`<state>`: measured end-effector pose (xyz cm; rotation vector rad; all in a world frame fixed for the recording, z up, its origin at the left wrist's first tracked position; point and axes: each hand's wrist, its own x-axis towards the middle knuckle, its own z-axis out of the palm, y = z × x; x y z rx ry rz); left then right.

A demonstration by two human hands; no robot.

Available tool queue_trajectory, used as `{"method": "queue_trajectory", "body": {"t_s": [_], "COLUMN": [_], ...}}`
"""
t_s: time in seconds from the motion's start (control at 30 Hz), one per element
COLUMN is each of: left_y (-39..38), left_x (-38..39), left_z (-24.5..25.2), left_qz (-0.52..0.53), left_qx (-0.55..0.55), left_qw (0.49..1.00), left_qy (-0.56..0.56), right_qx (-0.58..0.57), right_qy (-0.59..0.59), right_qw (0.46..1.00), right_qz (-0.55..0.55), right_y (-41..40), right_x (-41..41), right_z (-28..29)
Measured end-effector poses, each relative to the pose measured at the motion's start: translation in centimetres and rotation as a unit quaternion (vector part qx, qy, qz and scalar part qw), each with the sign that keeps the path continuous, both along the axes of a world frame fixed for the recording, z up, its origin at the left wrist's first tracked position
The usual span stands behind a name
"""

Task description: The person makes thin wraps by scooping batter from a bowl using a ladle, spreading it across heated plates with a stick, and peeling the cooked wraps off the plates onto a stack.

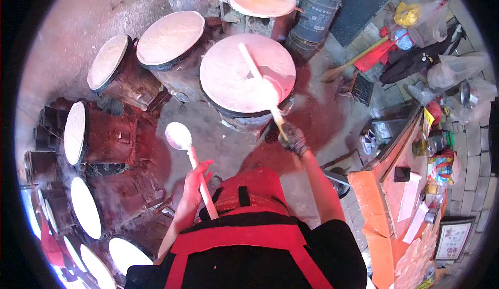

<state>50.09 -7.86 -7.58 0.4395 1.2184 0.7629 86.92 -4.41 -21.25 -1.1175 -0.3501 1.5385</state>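
My left hand [197,178] holds the long handle of a ladle [178,135], its round bowl pointing away from me and apart from the stoves. Some of its fingers are loosely extended. My right hand [294,139], in a dark glove, grips a long pale spreading tool [251,63]. That tool reaches across the round griddle [224,69] directly before me; motion and glare blur its middle. White batter covers most of the griddle's top. A darker, thinner patch shows at the right, beside the tool. Whether the tool touches the surface is hard to tell.
More drum stoves with pale-coated round griddles [170,37] curve around my left side. One griddle [263,0] stands at the back beside stacked metal buckets [315,12]. At right are a broom [353,61], a small stool [360,88] and a cluttered orange-covered table [360,187]. Steam hangs at left.
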Motion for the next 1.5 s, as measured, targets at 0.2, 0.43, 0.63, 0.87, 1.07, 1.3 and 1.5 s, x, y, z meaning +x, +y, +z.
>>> {"method": "queue_trajectory", "body": {"t_s": [0.2, 0.43, 0.63, 0.87, 1.07, 1.3, 1.5], "left_y": [-0.1, 0.5, 2.1, 3.2, 3.1, 2.6, 5.3], "left_x": [3.7, 3.8, 2.8, 1.4, 2.2, 1.5, 3.3], "left_z": [1.0, 1.9, 3.9, 4.0, 2.1, 3.3, 1.0], "left_qz": [0.006, 0.058, 0.037, 0.017, 0.008, -0.039, -0.049], "left_qx": [-0.009, -0.026, 0.007, -0.013, 0.003, -0.038, -0.009], "left_qw": [0.999, 0.998, 0.998, 0.998, 0.999, 0.994, 0.998], "left_qy": [0.041, 0.008, -0.049, -0.059, -0.046, -0.09, -0.035], "right_qx": [-0.006, 0.089, 0.048, 0.067, 0.153, -0.03, 0.037], "right_qy": [-0.512, -0.61, -0.317, -0.094, -0.448, -0.254, -0.417], "right_qw": [0.859, 0.769, 0.925, 0.988, 0.854, 0.946, 0.908], "right_qz": [0.022, 0.169, -0.203, -0.102, -0.216, -0.2, 0.015], "right_y": [9.2, 8.5, 5.0, 5.7, 4.0, 8.5, 1.1], "right_x": [4.0, -1.7, -4.8, -5.3, -7.0, -2.2, -2.8], "right_z": [4.5, 8.2, 1.6, 1.7, -4.9, 3.5, 2.9]}}
